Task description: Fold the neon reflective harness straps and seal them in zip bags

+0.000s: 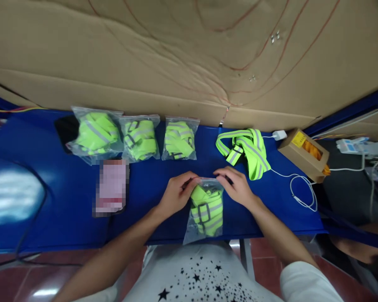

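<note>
A clear zip bag lies at the table's front edge with a folded neon-yellow reflective strap inside, its black buckle showing. My left hand pinches the bag's top edge at the left corner. At the right corner, my right hand grips the same edge between thumb and fingers. Beyond my right hand rests a loose neon-yellow reflective strap with a grey stripe, heaped and unbagged.
Along the back lie three bagged straps: a left bag, a middle bag and a right bag. A phone sits at left. To the right are an open cardboard box with orange contents and a white cable.
</note>
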Demonstrator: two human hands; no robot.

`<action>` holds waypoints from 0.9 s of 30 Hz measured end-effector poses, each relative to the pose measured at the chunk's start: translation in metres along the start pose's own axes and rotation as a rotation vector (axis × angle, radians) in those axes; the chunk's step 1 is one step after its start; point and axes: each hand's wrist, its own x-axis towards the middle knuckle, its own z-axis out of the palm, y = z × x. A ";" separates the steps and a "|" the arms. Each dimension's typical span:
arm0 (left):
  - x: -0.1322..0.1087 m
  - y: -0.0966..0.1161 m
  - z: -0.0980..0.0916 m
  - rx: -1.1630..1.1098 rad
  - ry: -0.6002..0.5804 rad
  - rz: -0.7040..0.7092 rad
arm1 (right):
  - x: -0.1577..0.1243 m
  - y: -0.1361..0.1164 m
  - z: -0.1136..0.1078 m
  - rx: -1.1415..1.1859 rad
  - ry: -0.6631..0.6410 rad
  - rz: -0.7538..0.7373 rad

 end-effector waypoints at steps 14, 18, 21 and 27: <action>0.034 0.013 -0.053 0.327 0.470 0.248 | 0.018 0.045 -0.109 -0.378 0.377 0.341; 0.014 0.034 -0.015 0.524 0.417 0.385 | 0.010 0.027 -0.107 -0.191 0.417 0.304; -0.003 0.057 0.019 0.427 0.138 0.438 | 0.001 0.008 -0.085 0.118 0.409 0.328; -0.004 0.067 0.044 0.514 0.129 0.498 | -0.024 -0.021 -0.028 0.395 0.254 0.302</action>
